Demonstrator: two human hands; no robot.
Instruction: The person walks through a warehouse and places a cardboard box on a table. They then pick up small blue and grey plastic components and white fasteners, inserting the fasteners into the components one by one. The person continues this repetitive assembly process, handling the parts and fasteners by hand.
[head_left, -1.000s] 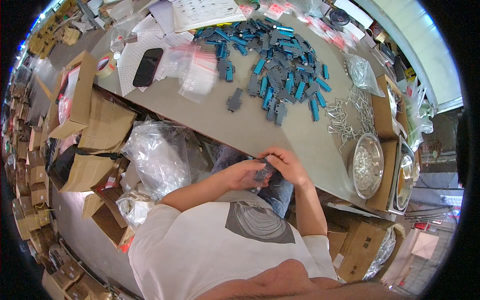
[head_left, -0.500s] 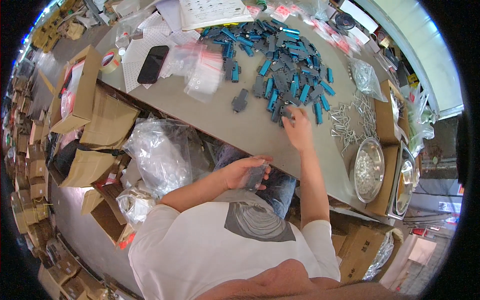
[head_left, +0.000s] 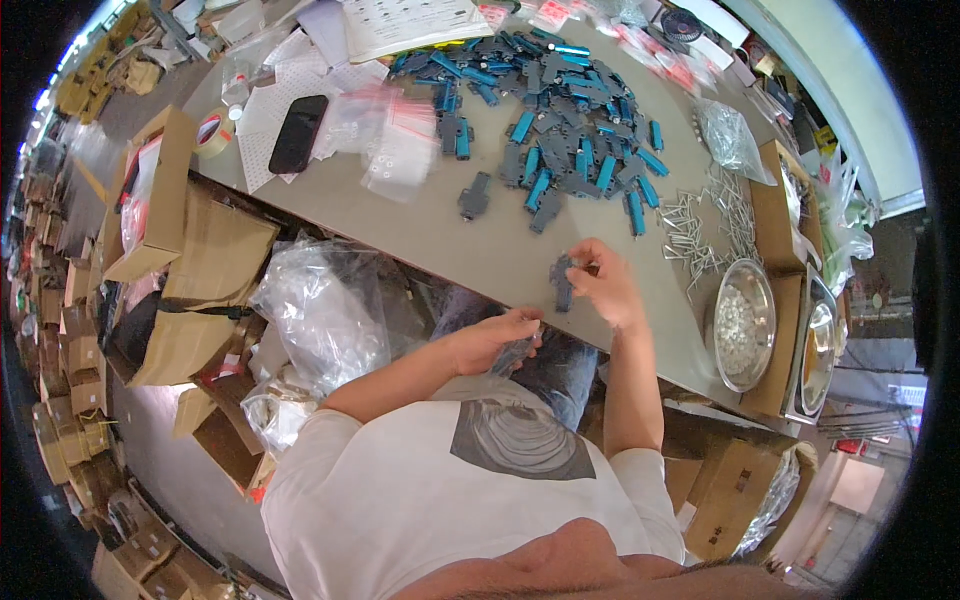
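Note:
My left hand (head_left: 497, 340) is closed around a small clear plastic bag (head_left: 512, 355) just off the table's near edge. To its right, my right hand (head_left: 612, 285) pinches a dark grey plastic part (head_left: 562, 282) low over the tabletop. Beyond it spreads a heap of similar dark grey and teal parts (head_left: 585, 140). One grey part (head_left: 475, 196) lies apart, left of the heap. Further left is a stack of clear zip bags with red strips (head_left: 402, 150).
A black phone (head_left: 299, 134) rests on dotted sheets at the left, near a tape roll (head_left: 212, 133). Loose metal pins (head_left: 690, 235) lie to the right, above a steel bowl (head_left: 743, 380) of small white pieces. Cardboard boxes (head_left: 150, 215) flank the table (head_left: 400, 220).
My right hand has drawn back from the heap toward me, bringing a dark grey part with it. My left hand stays near the table edge with the bag.

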